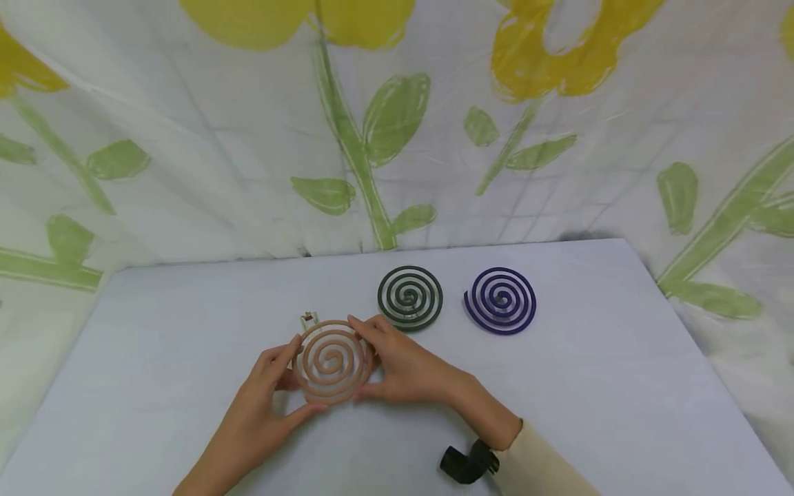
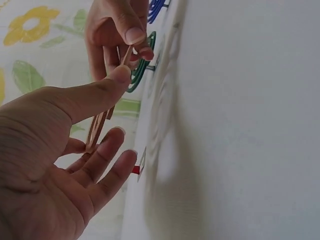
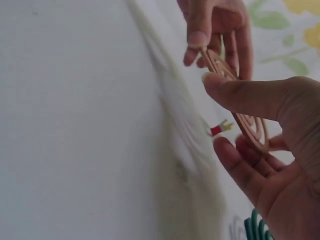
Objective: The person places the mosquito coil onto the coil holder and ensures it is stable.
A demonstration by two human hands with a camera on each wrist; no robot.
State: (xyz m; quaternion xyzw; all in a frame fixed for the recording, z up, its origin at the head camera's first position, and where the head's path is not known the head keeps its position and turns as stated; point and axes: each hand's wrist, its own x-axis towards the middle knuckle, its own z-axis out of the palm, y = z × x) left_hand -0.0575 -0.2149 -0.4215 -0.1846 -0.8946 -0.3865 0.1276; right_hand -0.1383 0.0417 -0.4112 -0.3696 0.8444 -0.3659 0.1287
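Both hands hold a brown mosquito coil (image 1: 333, 357) between them above the white table. The left hand (image 1: 263, 406) pinches its left edge between thumb and fingers, and the right hand (image 1: 409, 365) pinches its right edge the same way. In both wrist views the coil (image 2: 96, 131) is seen nearly edge-on, tilted and off the tabletop. Just behind it on the table stands a small metal coil stand (image 1: 309, 319) with a red part, partly hidden by the coil in the head view.
A dark green mosquito coil (image 1: 409, 297) sits beyond the right hand, raised on a small support seen in the left wrist view. A purple coil (image 1: 501, 300) is farther right. The table (image 1: 589, 399) meets a flower-printed cloth (image 1: 248, 172) at its back edge.
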